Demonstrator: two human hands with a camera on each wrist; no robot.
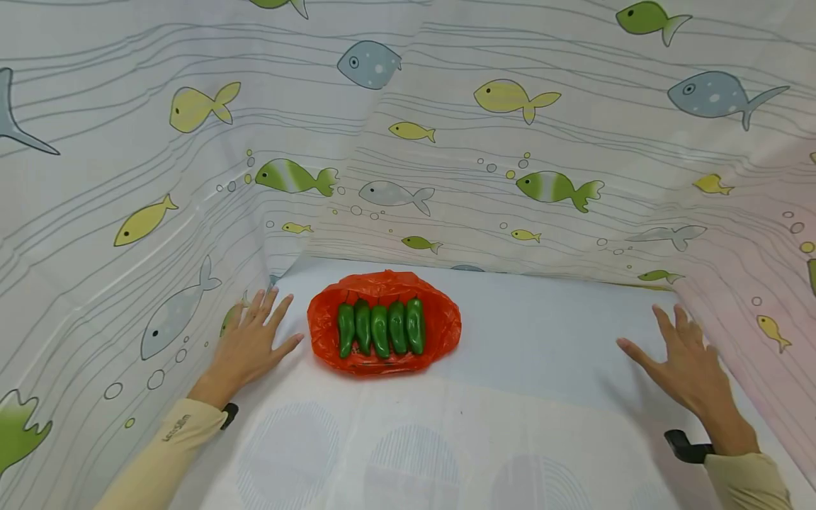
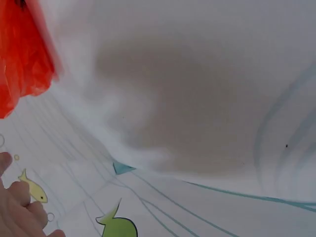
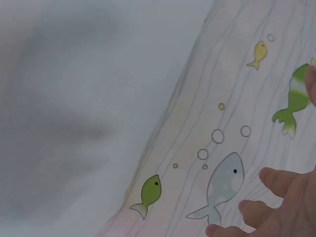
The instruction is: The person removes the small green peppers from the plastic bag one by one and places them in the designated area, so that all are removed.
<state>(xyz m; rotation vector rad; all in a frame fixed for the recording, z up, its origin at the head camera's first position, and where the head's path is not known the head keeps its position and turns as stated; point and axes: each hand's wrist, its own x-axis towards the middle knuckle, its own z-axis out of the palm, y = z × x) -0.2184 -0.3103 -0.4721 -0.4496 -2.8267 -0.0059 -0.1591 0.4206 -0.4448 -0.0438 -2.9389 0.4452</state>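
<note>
Several green peppers [image 1: 380, 330] lie side by side, stems toward the back, in an opened red plastic bag [image 1: 446, 322] left of the table's middle. Just left of the bag, my left hand [image 1: 251, 347] has its fingers spread and holds nothing. The left wrist view catches part of the red bag [image 2: 22, 59] and the left fingers [image 2: 22, 212] at its lower left. Far off to the right, my right hand [image 1: 691, 365] is spread as well, with nothing in it. Its fingers [image 3: 279, 182] show at the right wrist view's lower right.
A white cloth [image 1: 414, 439] with pale patterned circles covers the table's front. Curtains printed with fish [image 1: 503, 95] rise along the back, left and right sides, close beside both hands.
</note>
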